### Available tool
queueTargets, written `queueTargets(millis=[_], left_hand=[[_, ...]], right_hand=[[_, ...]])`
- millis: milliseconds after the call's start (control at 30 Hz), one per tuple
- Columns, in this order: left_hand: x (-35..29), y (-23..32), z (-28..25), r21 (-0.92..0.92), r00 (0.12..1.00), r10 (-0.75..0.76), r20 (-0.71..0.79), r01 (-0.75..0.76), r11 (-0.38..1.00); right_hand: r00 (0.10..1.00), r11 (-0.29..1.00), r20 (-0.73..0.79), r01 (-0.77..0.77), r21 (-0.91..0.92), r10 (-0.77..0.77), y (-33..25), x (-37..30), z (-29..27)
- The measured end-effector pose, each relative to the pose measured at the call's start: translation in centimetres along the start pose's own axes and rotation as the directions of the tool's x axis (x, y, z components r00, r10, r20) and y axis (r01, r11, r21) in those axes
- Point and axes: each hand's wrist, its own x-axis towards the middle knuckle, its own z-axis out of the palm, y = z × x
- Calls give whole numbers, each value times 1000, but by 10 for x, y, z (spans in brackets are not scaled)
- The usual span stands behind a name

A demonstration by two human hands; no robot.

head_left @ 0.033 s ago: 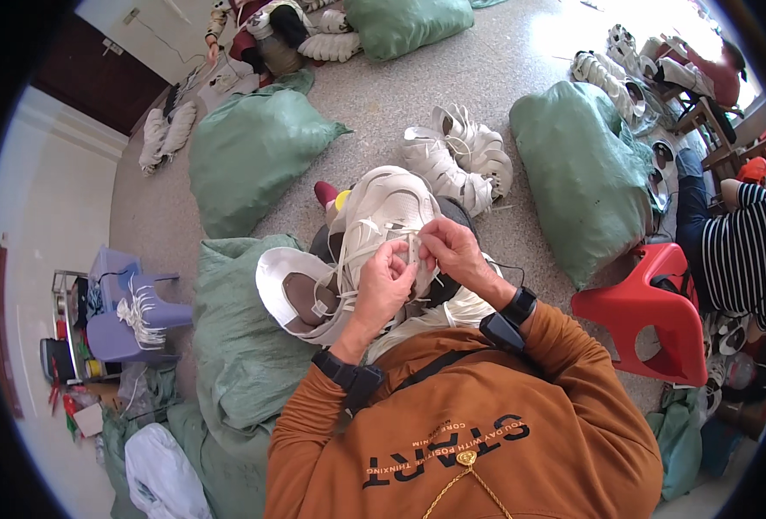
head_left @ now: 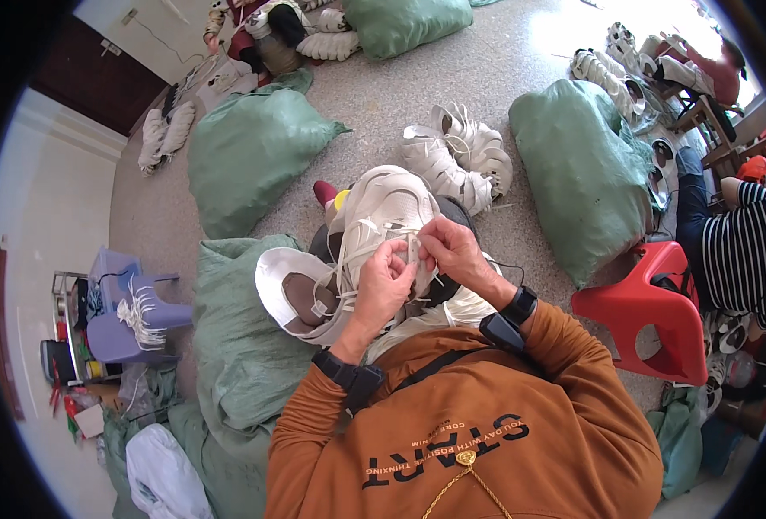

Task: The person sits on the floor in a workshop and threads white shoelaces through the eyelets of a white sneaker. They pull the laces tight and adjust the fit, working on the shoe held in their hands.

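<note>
Person seated on the floor, a white sneaker [head_left: 383, 216] on the lap with its toe pointing away; a second white sneaker [head_left: 292, 294] lies beside it at the left, opening up, brown insole showing. Left hand [head_left: 383, 285] and right hand [head_left: 452, 251] meet over the tongue of the lap sneaker, touching each other. Fingers of both hands are pinched on a flat white lace [head_left: 415, 251] at the eyelets; right fingers grasp the lace end, left thumb and forefinger hold the strand just beside it. Judgement: lacing is in hand; it goes well if the lace stays flat and untwisted, the tip is fed straight through the eyelet, and the left hand steadies the upper while the right draws slack evenly. Uppers look smooth, synthetic, with strap-like overlays; soles thick and rounded. Laces thin, limp, ribbon-like. A heap of like white sneakers [head_left: 456, 156] sits on the speckled floor [head_left: 504, 52] ahead. Bulging green woven sacks [head_left: 253, 156] around, cloth creased. Red plastic stool [head_left: 651, 311] at right, glossy, with a cut-out
</note>
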Motion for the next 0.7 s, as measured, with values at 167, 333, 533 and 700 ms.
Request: queueTargets(millis=[167, 333, 533, 700], left_hand=[[-4, 11, 4, -88, 999, -48, 5, 49, 995], [-4, 10, 5, -208, 998, -60, -16, 55, 977], [4, 8, -6, -257, 994, -83, 68, 98, 961], [5, 9, -10, -295, 986, -115, 117, 145, 944]], right_hand=[[976, 924, -11, 203, -324, -218, 7, 0, 0], [866, 623, 148, 453, -637, -479, 8, 7, 2], [975, 937, -19, 207, -280, -221, 10, 10, -6], [998, 975, -9, 58, -215, -61, 13, 15, -6]])
